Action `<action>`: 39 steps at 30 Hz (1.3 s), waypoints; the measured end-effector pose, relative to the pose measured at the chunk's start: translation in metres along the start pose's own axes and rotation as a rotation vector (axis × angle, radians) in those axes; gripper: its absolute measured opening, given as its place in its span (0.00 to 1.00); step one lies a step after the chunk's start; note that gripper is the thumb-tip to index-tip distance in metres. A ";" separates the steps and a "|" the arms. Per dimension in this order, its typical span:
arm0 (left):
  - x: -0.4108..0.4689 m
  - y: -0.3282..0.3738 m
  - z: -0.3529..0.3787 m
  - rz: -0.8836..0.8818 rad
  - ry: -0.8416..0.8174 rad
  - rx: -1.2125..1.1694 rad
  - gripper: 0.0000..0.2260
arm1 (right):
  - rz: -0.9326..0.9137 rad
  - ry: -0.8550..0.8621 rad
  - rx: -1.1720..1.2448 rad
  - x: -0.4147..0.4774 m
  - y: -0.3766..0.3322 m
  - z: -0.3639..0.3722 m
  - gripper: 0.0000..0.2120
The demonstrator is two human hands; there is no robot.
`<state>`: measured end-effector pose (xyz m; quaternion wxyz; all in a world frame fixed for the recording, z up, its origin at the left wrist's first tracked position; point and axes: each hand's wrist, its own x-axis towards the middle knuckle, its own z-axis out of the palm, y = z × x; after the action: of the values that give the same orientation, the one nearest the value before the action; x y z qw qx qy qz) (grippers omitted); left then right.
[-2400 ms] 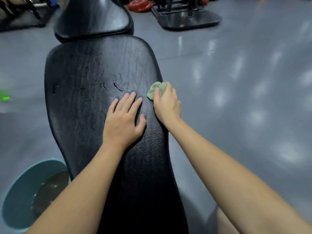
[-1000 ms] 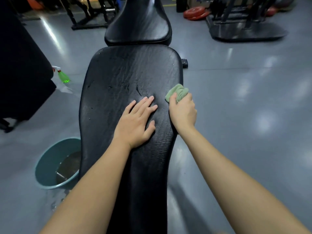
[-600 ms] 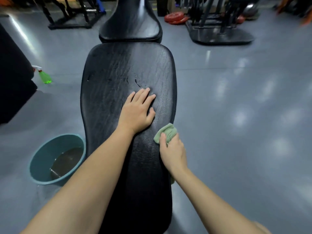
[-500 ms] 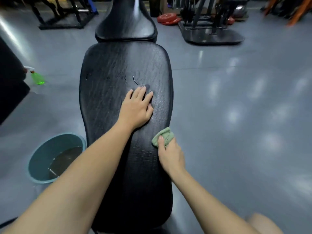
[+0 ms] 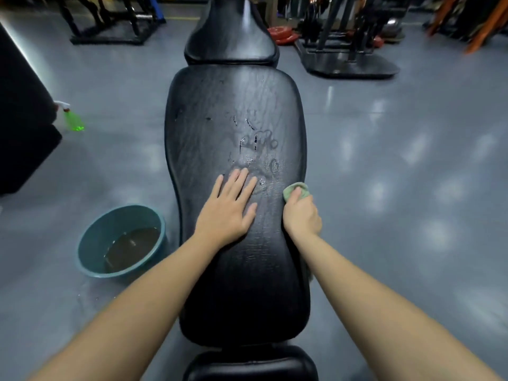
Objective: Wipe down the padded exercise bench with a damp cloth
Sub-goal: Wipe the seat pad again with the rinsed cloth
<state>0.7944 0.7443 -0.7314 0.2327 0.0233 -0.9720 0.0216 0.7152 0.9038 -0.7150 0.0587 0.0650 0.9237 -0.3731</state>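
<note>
At bench (image 5: 220, 105) right edge, right hand (image 5: 301, 215) grip pinches green cloth (image 5: 302, 187), now level with left hand (image 5: 225, 213), not behind it. Left grip flat, fingers straight, slid nearer; wet handprint (image 5: 258, 144) exposed beyond.

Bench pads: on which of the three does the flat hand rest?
The long middle pad, under the flat left hand. No hand touches the far pad or the near pad.

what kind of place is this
Most likely a gym: a black padded bench, red weight plates on the floor behind it, and dark equipment frames standing further back.
</note>
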 end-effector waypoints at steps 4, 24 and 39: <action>-0.002 0.003 0.011 -0.009 0.036 0.004 0.28 | -0.049 0.089 -0.005 0.023 -0.005 0.005 0.26; -0.012 -0.001 0.015 -0.013 0.171 -0.031 0.27 | -0.107 -0.148 0.003 -0.058 0.091 -0.006 0.30; -0.008 -0.001 0.011 -0.042 0.220 -0.059 0.25 | -0.102 -0.017 0.196 -0.061 0.073 -0.002 0.21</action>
<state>0.7963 0.7425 -0.7447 0.3392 0.0341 -0.9400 -0.0095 0.7867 0.9521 -0.7538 0.0408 0.0200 0.8843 -0.4648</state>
